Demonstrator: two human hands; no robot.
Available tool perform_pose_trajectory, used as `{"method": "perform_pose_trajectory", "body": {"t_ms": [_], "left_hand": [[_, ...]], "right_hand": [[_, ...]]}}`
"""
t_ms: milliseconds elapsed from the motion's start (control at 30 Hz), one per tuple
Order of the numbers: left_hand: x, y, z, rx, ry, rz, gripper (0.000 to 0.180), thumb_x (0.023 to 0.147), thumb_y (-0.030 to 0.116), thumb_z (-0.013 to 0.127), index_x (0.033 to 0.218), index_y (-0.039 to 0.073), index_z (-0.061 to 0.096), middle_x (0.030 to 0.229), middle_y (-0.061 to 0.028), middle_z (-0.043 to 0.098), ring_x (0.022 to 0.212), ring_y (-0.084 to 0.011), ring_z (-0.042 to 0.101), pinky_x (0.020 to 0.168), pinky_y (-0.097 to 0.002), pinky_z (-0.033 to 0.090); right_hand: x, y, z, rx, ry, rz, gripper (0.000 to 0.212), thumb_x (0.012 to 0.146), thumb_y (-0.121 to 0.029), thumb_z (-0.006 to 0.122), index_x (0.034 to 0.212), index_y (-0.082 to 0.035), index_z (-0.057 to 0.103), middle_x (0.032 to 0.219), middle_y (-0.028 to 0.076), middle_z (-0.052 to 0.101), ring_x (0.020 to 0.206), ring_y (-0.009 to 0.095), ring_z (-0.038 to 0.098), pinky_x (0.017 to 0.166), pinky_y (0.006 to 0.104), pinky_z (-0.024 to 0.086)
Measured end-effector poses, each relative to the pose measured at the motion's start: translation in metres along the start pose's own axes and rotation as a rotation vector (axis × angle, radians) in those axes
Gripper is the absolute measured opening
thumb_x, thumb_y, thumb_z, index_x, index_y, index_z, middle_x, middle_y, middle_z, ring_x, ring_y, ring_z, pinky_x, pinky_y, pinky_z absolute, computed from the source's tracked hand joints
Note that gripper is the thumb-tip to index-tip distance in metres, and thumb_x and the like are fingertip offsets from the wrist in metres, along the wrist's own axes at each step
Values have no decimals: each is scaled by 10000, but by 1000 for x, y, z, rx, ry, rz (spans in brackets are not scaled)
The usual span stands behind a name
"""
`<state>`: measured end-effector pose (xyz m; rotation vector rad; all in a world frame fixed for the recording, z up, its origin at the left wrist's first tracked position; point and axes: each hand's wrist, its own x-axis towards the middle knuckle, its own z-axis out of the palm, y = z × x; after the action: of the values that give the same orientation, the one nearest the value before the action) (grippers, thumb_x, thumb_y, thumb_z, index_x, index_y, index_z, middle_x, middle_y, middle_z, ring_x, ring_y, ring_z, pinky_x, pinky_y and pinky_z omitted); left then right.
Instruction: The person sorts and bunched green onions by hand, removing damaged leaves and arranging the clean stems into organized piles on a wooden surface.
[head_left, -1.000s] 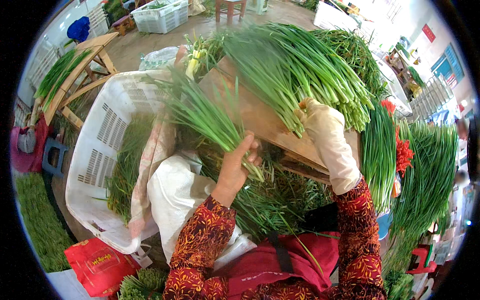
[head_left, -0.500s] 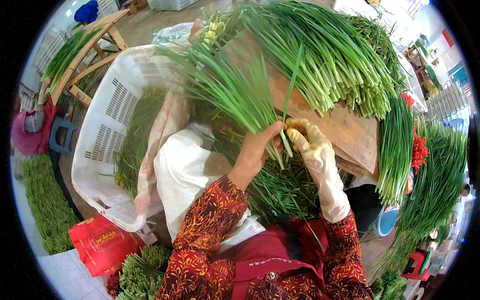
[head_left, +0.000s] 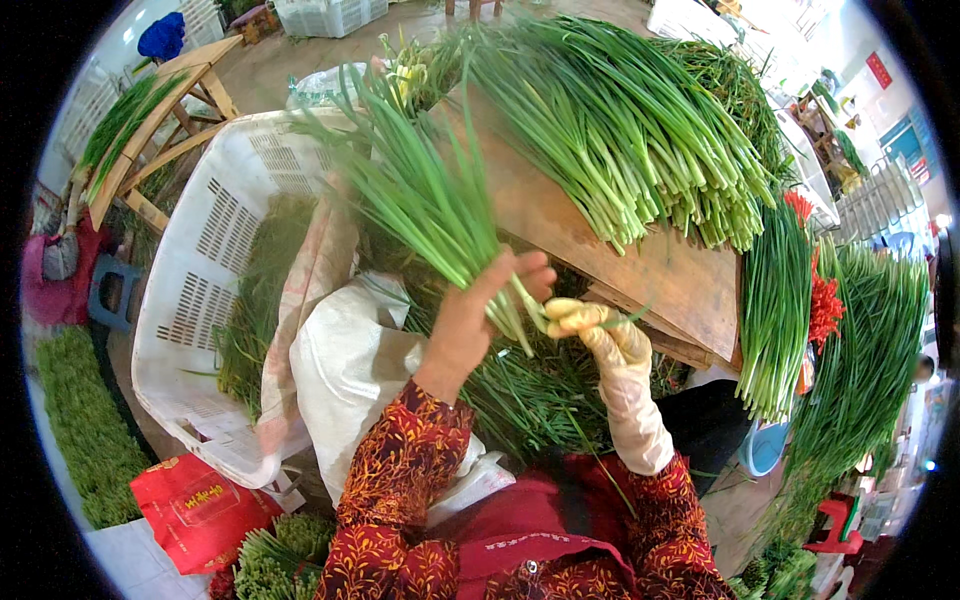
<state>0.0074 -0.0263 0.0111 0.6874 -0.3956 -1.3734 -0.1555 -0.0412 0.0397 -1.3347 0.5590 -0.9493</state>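
While the left hand [head_left: 480, 320] grips the chive bunch [head_left: 420, 195], its leafy tips slant up-left; the gloved right hand [head_left: 590, 325] pinches the stem ends.

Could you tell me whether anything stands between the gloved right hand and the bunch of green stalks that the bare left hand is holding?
Nothing visible does. The left hand grips the bunch of green stalks near its lower end, and the gloved right hand sits right beside that end, its fingers at the stalk tips, above the loose greens below.

head-worn fisheye, facing down, close over wooden board [head_left: 640, 270]
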Motion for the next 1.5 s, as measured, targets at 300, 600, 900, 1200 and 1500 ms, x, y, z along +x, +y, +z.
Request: {"method": "perform_pose_trajectory", "body": {"t_ms": [300,600,900,1200,1500], "left_hand": [[13,23,-14,-11,39,304,253,812,241,558,979,69,480,773,-26,524,578,-78,449,549,-247,428],[10,-18,6,-191,13,-83,189,808,206,572,955,109,505,770,19,510,585,-66,420,527,-242,378],[2,-21,8,-72,85,-63,274,784,202,601,993,58,497,949,-49,566,762,-121,533,595,-263,434],[2,-21,-7,-190,-28,-123,234,797,240,579,924,53,521,815,-12,549,751,-123,540,659,-288,471],[13,5,-16,-369,-84,310,363,855,245,482,1169,97,374,758,22,451,682,-61,467,706,-289,470]], "right_hand": [[2,-27,-31,-1011,-162,70,382,724,-317,629,1041,-118,551,930,85,604,776,219,602,656,301,491],[101,-50,-26,-1784,157,71,215,768,-272,584,931,-132,585,738,75,612,622,168,585,562,282,457],[19,-14,7,-1049,91,131,164,717,-153,619,856,-96,552,700,72,603,608,213,589,555,299,453],[7,-6,6,-819,-30,297,184,730,-116,635,892,-75,558,716,25,578,614,106,517,578,252,436],[92,-33,-23,-1548,130,-290,161,777,-196,550,902,-95,559,825,75,603,684,248,590,594,325,473]]}}
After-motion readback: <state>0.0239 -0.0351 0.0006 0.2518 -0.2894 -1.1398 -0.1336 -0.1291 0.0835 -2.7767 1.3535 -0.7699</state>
